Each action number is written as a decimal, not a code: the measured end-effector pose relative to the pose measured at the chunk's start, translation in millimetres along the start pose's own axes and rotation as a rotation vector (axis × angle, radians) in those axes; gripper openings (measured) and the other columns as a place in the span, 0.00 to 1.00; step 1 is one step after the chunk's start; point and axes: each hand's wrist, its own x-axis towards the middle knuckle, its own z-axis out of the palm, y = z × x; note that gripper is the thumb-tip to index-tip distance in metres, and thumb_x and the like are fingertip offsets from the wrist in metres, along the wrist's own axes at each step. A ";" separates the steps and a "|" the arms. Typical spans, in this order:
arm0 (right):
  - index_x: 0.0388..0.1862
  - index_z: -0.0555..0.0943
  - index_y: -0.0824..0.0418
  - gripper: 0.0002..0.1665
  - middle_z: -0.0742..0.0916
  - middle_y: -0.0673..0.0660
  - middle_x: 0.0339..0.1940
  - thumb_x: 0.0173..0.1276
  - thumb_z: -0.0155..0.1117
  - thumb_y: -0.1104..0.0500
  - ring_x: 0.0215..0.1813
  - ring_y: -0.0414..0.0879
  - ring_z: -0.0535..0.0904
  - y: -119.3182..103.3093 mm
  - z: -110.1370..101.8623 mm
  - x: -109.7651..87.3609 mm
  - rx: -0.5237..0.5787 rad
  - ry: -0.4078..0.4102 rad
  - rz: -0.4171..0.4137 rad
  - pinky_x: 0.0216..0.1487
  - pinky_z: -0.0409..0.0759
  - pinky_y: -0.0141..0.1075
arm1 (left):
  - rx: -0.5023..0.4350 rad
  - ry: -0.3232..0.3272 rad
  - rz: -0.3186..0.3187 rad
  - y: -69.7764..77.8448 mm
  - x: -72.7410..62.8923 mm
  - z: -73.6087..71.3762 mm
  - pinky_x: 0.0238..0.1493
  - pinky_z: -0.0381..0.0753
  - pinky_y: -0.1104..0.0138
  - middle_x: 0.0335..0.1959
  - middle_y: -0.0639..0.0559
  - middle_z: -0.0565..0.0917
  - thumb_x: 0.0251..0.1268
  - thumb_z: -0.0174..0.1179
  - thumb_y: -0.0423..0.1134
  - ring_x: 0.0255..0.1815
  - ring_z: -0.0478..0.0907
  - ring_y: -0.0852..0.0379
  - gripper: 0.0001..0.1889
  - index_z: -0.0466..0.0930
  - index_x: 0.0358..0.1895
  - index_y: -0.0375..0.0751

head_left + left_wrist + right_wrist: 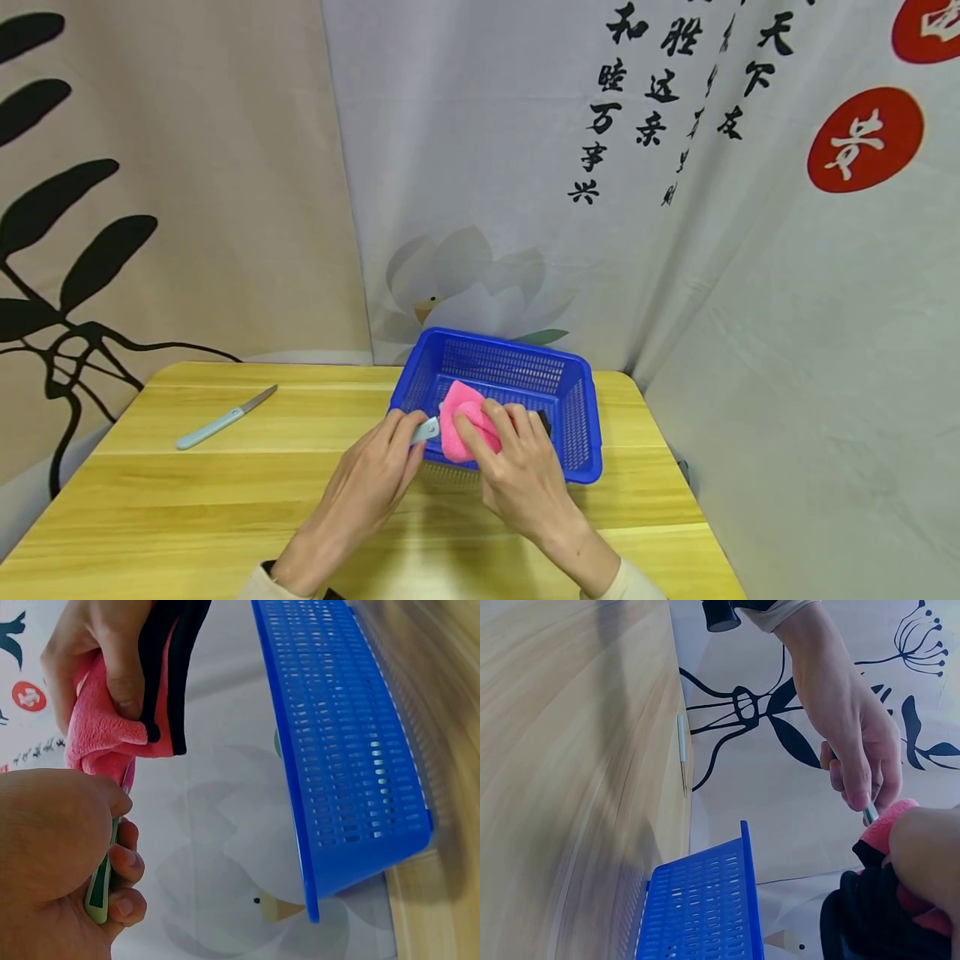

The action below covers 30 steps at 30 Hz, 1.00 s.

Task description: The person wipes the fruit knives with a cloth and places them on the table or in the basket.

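Note:
My left hand (373, 468) grips a knife by its pale green handle (427, 430). The blade goes into a folded pink cloth (456, 435) with black edging, so most of it is hidden. Around the blade, the cloth is pinched by my right hand (525, 471). In the left wrist view, the black edging (177, 682) hangs beside the right fingers. Both hands are held over the near side of a blue plastic basket (517, 340). A second knife (225, 421) with a pale handle lies on the table, left of the hands.
The wooden table (300, 492) has its back edge against a printed curtain (480, 150). The perforated basket stands near that back edge, right of centre. More curtain (810, 333) hangs along the right side.

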 end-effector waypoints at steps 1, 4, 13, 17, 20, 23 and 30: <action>0.67 0.86 0.52 0.33 0.86 0.61 0.60 0.62 0.58 0.66 0.45 0.54 0.76 0.6 0.1 -0.1 0.001 -0.001 0.000 0.39 0.74 0.41 | -0.001 0.000 0.000 -0.2 -0.1 -0.2 0.31 0.80 0.73 0.40 0.51 0.81 0.70 0.74 0.29 0.32 0.71 0.63 0.19 0.83 0.61 0.30; 0.67 0.86 0.52 0.33 0.86 0.61 0.60 0.63 0.58 0.65 0.45 0.54 0.76 2.7 0.1 -0.4 0.001 -0.004 0.001 0.39 0.74 0.41 | 0.005 0.000 0.005 -1.2 -0.3 -0.7 0.31 0.80 0.72 0.40 0.51 0.81 0.70 0.74 0.29 0.32 0.72 0.63 0.19 0.83 0.61 0.30; 0.67 0.86 0.52 0.30 0.86 0.63 0.60 0.67 0.58 0.66 0.45 0.55 0.76 13.3 -1.1 -2.5 0.016 -0.030 0.033 0.40 0.75 0.42 | -0.002 -0.010 -0.007 -4.7 -0.1 -3.5 0.31 0.78 0.74 0.38 0.52 0.79 0.71 0.74 0.29 0.32 0.69 0.64 0.19 0.82 0.61 0.31; 0.67 0.86 0.52 0.30 0.86 0.63 0.59 0.68 0.58 0.66 0.46 0.55 0.76 20.1 -2.5 -5.7 0.014 -0.046 0.051 0.41 0.76 0.43 | -0.006 -0.023 -0.018 -6.2 -0.4 -5.8 0.32 0.79 0.73 0.39 0.51 0.80 0.71 0.75 0.29 0.33 0.70 0.64 0.20 0.82 0.62 0.31; 0.67 0.86 0.53 0.30 0.86 0.64 0.58 0.67 0.57 0.66 0.46 0.56 0.77 26.6 -4.1 -9.3 0.003 -0.059 0.068 0.41 0.75 0.43 | -0.016 -0.036 -0.029 -7.3 -1.5 -8.1 0.33 0.80 0.73 0.41 0.51 0.81 0.71 0.75 0.28 0.34 0.71 0.64 0.20 0.82 0.63 0.31; 0.66 0.86 0.54 0.29 0.86 0.65 0.57 0.69 0.57 0.66 0.46 0.58 0.77 33.9 -6.3 -12.1 -0.014 -0.069 0.092 0.41 0.74 0.44 | -0.026 -0.042 -0.042 -8.8 -2.6 -10.4 0.34 0.81 0.73 0.42 0.51 0.82 0.72 0.74 0.28 0.35 0.71 0.65 0.20 0.82 0.63 0.32; 0.68 0.86 0.55 0.28 0.87 0.68 0.60 0.70 0.60 0.67 0.51 0.60 0.79 36.3 -13.3 -8.4 0.013 -0.050 0.131 0.43 0.77 0.46 | -0.012 -0.026 -0.040 -11.2 -1.5 -11.9 0.35 0.81 0.71 0.40 0.51 0.82 0.72 0.75 0.27 0.35 0.71 0.64 0.18 0.83 0.60 0.32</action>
